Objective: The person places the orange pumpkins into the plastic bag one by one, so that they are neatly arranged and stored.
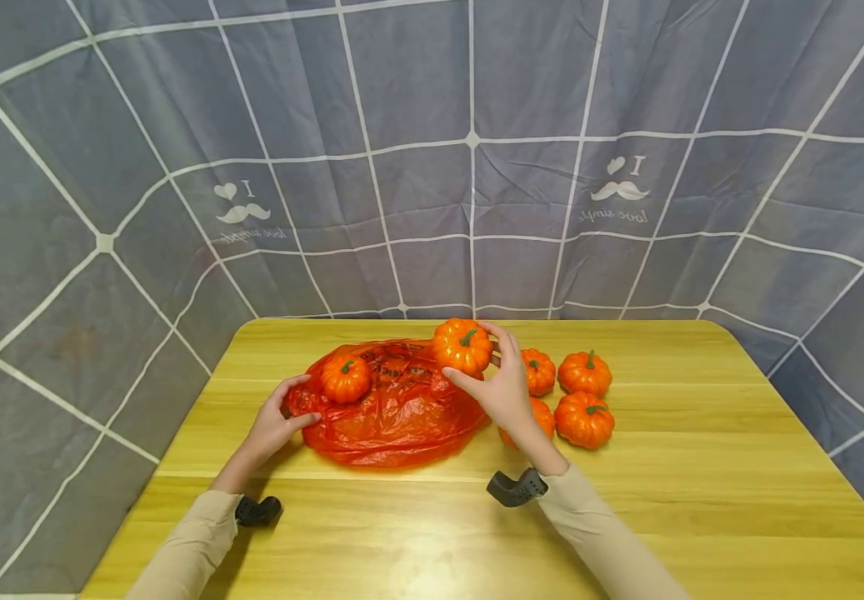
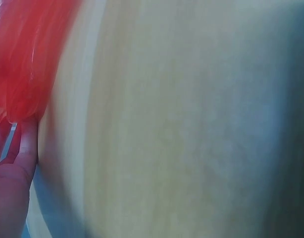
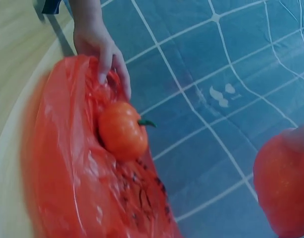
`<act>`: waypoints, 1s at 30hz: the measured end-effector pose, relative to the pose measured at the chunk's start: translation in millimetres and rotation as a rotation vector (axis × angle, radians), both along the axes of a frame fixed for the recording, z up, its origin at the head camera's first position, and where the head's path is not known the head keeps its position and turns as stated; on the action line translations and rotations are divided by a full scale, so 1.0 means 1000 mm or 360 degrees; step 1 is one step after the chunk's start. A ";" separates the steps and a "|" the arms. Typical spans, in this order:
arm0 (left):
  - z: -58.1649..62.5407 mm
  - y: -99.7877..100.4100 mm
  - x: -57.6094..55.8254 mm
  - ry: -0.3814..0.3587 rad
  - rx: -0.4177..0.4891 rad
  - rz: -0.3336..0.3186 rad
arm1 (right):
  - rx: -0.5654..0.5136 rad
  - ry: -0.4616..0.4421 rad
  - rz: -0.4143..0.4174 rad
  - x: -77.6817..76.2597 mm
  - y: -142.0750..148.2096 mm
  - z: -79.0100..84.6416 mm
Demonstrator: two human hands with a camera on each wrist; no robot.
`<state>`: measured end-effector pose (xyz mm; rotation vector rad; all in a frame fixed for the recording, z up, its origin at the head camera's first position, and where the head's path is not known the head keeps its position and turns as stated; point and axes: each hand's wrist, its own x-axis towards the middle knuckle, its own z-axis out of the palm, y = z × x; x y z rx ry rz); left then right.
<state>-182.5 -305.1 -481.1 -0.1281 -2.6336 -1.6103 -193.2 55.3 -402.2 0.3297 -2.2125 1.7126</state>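
Note:
A red plastic bag (image 1: 402,425) with dark printing lies crumpled on the table. My left hand (image 1: 272,427) grips its left end between thumb and fingers; in the left wrist view, fingers (image 2: 27,144) meet the red film. On top of the bag near that hand sits a small orange pumpkin (image 1: 346,379) with a green stem. Another pumpkin (image 1: 461,346) is held by my right hand (image 1: 502,383), thumb below and fingers behind, over the bag's right end. The right wrist view shows this held pumpkin (image 3: 280,186) at its right edge.
Several more pumpkins stand grouped right of the bag, among them one at the back (image 1: 585,373) and one in front (image 1: 585,420); my right hand partly covers others. A grey curtain (image 1: 432,200) with white lines hangs behind the wooden table (image 1: 701,467).

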 end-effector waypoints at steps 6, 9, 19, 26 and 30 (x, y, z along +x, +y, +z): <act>-0.001 0.002 0.000 0.0028 -0.0019 -0.0007 | 0.0003 -0.0056 0.0080 -0.002 -0.018 -0.003; -0.002 0.003 0.000 0.0049 -0.0022 -0.0010 | -0.0003 -0.0078 0.0123 -0.003 -0.026 -0.004; -0.002 0.002 0.000 0.0012 -0.0005 -0.0003 | 0.0051 -0.0076 0.0148 -0.011 -0.048 -0.009; -0.001 0.001 0.000 0.0008 0.0019 -0.0009 | 0.0050 -0.0114 0.0199 -0.018 -0.062 -0.020; 0.000 0.001 0.000 0.0009 0.0017 -0.0012 | 0.0064 -0.0150 0.0206 -0.023 -0.070 -0.026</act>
